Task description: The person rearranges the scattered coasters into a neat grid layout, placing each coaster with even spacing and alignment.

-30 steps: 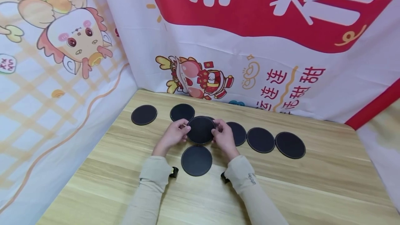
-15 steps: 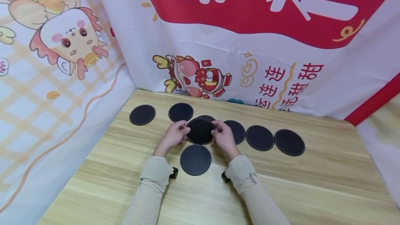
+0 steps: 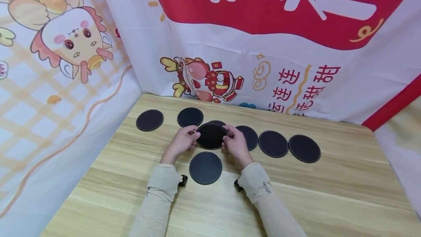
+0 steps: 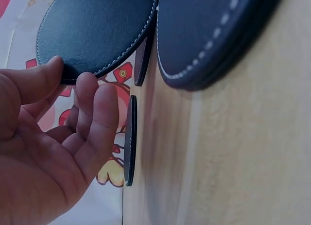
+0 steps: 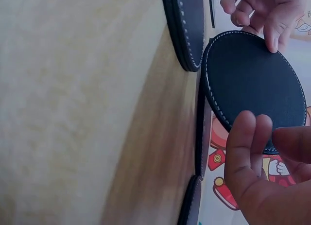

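Note:
A round black leather coaster [image 3: 211, 136] with pale edge stitching is held tilted above the table between both hands. My left hand [image 3: 182, 140] pinches its left edge between thumb and fingers. On the opposite edge, my right hand [image 3: 237, 143] pinches it the same way, as the right wrist view shows on the coaster [image 5: 255, 84]. Just in front lies a near coaster [image 3: 205, 168]; its side looks thick and layered in the left wrist view. Behind the held one, another coaster [image 3: 216, 123] is partly hidden.
Two coasters lie at the back left, the outer coaster [image 3: 149, 120] apart from the inner coaster [image 3: 190, 117]. A row to the right holds a partly covered coaster [image 3: 248, 138], a middle coaster [image 3: 273, 144] and an end coaster [image 3: 304, 149]. A printed cloth [image 3: 204, 39] hangs behind the wooden table [image 3: 312, 200].
The held coaster has tipped and looks narrower from above, showing more of the coaster behind it. Both hands keep their grip. The head view has shifted slightly.

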`<action>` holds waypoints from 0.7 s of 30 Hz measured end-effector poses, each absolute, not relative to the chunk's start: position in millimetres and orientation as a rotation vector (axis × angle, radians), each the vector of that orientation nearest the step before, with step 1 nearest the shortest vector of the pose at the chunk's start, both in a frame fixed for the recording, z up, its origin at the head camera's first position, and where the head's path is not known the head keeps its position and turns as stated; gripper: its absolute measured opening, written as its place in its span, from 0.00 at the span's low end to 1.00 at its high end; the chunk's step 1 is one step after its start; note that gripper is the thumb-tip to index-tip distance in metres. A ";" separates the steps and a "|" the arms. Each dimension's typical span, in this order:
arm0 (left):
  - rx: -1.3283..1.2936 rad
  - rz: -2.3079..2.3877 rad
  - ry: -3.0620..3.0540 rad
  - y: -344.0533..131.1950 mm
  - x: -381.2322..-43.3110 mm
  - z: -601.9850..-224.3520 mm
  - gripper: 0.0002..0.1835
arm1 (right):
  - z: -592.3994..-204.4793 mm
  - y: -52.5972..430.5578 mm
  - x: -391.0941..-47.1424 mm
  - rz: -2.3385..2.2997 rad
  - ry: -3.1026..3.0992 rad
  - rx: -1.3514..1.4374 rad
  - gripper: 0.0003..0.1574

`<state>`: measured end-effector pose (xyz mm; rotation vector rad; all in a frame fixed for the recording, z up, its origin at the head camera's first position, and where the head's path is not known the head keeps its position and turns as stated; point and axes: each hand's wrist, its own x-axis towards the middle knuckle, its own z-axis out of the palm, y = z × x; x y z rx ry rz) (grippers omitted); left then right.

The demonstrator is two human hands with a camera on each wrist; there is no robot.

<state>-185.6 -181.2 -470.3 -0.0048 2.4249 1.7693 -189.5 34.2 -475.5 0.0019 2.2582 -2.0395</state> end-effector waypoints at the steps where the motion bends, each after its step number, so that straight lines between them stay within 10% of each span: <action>1: 0.002 1.775 2.428 -180.7 -185.9 -469.2 0.11 | -473.9 34.9 -189.2 -2.044 2.262 0.002 0.28; 21: 0.059 2.188 2.196 -157.4 -182.0 -446.9 0.19 | -450.9 76.0 -163.7 -1.892 2.283 -0.343 0.46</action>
